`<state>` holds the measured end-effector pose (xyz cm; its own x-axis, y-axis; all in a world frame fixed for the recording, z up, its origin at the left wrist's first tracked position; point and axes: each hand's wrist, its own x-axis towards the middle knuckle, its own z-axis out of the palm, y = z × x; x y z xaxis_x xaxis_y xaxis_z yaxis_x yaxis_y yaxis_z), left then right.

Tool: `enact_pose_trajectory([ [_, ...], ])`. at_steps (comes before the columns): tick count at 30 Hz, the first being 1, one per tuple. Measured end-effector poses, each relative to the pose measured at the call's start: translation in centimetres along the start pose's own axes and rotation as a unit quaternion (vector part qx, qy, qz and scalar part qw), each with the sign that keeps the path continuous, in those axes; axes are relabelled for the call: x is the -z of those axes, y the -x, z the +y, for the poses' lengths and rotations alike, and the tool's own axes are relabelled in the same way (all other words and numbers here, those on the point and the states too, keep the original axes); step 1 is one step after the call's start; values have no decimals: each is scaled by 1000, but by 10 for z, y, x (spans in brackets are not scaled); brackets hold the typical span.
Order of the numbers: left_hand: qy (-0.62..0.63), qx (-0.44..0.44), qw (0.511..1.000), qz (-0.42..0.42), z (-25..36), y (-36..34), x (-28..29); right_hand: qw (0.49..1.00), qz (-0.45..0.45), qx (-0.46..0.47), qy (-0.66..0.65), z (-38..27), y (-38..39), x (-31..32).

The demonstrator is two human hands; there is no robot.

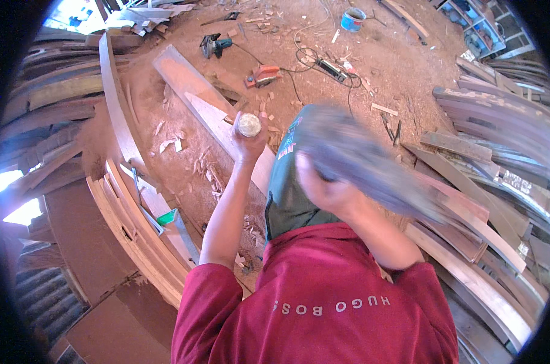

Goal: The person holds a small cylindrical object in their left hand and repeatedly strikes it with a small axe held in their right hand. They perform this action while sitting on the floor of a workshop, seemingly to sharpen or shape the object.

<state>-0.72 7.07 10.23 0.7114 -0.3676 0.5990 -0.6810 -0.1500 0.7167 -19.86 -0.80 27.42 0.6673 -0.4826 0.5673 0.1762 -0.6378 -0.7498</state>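
Note:
My left hand (251, 144) is closed around an upright tool handle (249, 125) with a round, pale, worn end that faces up. The lower part of this tool is hidden beneath the hand. It stands over a long wooden plank (205, 115), which has a split, lighter patch near the hand. My right hand (329, 191) grips a long, thick, greyish block (372, 161), raised in front of my body. Motion smears the block, so its exact kind cannot be made out. Green trousers (281, 188) show behind it.
On the sawdust-covered floor lie a circular saw (214, 45), an orange power tool (263, 76), a power strip (331, 70) with cords and a blue bucket (352, 20). Curved boards (132, 224) flank me at left; stacked planks (475, 267) lie at right. A green-ended tool (166, 217) rests at left.

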Motion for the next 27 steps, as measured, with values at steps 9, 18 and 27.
enact_pose_trajectory([
  [9,144,164,975,-30,-24,21,3,981,-124,-141,-43,-7,-30,13],
  [18,136,186,964,-130,-41,20,15,927,-282,-239,63,30,-12,-1],
  [27,18,63,988,-139,-18,4,13,920,-322,-208,84,47,-6,-10],
])
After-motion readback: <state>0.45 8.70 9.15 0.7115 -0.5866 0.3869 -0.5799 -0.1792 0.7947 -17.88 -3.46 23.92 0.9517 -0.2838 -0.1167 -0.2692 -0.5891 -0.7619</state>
